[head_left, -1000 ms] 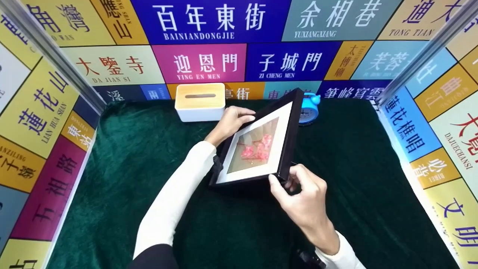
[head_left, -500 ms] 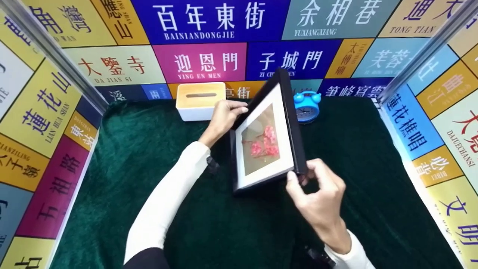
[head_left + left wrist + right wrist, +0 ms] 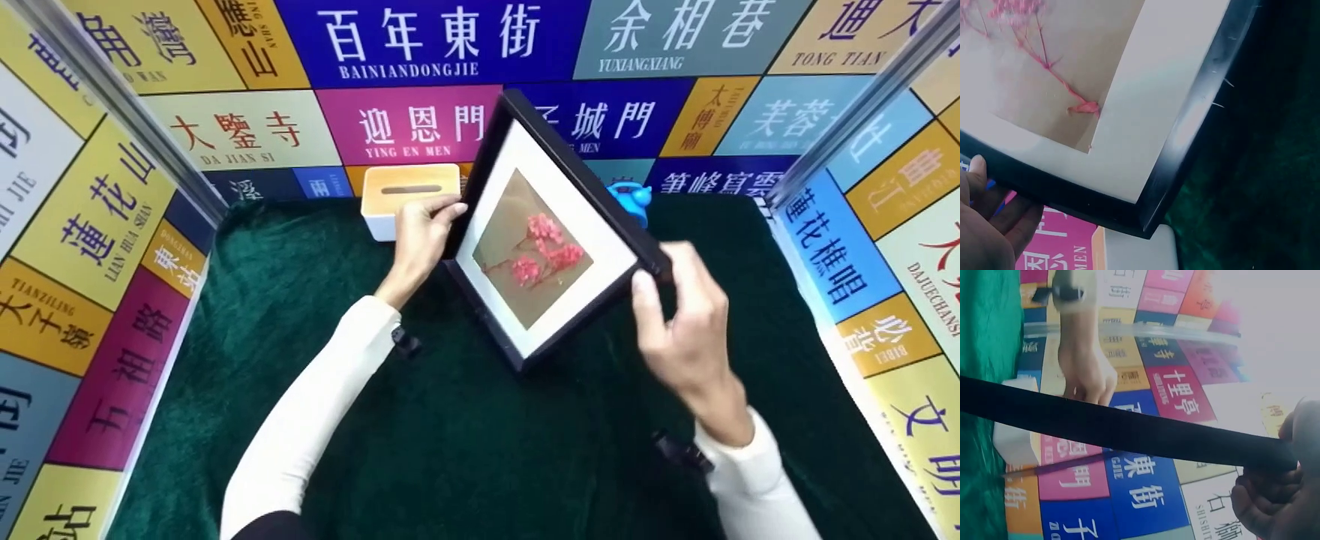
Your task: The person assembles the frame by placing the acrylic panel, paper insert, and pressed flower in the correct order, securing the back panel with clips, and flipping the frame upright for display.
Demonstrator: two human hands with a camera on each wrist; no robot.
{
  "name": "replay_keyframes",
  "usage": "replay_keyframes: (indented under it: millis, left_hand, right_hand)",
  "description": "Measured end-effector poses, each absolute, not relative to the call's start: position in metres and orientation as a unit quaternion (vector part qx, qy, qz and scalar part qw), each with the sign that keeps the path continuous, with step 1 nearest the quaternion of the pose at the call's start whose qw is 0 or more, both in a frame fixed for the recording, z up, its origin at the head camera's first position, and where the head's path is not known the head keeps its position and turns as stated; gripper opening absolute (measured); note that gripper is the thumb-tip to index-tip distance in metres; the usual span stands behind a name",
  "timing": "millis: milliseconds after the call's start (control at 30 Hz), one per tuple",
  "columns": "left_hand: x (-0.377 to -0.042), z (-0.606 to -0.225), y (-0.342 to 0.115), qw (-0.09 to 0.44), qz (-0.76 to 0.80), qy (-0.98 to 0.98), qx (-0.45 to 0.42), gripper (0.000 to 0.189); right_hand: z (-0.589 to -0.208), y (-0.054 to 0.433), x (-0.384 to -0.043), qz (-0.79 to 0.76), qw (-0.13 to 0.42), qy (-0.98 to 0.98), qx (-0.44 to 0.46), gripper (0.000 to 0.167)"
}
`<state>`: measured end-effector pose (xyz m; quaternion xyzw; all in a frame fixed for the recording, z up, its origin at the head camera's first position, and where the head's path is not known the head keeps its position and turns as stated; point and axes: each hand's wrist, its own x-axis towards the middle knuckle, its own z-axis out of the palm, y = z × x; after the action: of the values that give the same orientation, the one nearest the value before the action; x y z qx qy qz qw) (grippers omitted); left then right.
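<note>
A black picture frame (image 3: 576, 180) with a white mat and pink flowers inside is held up, tilted, above the green cloth. My left hand (image 3: 421, 236) pinches its left edge between thumb and fingers. At its right corner my right hand (image 3: 686, 322) grips the border, thumb on the front and fingers behind. The left wrist view shows the left hand (image 3: 988, 219) on the border near one corner, with pink stems under the mat. Seen edge-on in the right wrist view, the frame's side (image 3: 1129, 433) runs into the right hand (image 3: 1280, 495).
Behind the left hand stands a white tissue box (image 3: 379, 225) with a wooden lid. A blue alarm clock (image 3: 634, 201) is partly hidden behind the picture frame. Green velvet cloth (image 3: 480, 450) covers the table, and colourful sign-printed walls (image 3: 405, 124) enclose it.
The picture frame has turned and risen, its right corner swinging up and to the right with my right hand. My left hand has shifted slightly left, still holding the left edge.
</note>
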<state>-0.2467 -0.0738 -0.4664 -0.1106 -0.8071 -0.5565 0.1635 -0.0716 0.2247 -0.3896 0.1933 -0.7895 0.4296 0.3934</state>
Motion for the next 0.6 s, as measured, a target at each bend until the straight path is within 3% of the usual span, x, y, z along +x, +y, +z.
replay_keyframes:
  millis: [333, 600]
  left_hand:
    - [-0.235, -0.468, -0.081, 0.242, -0.536, -0.807, -0.059, 0.013]
    - [-0.219, -0.479, -0.080, 0.265, -0.504, -0.821, -0.049, 0.015]
  right_hand:
    - [-0.373, 0.249, -0.144, 0.414, 0.352, -0.795, 0.270, 0.021]
    - [-0.373, 0.260, -0.181, 0.429, 0.317, -0.806, 0.255, 0.025]
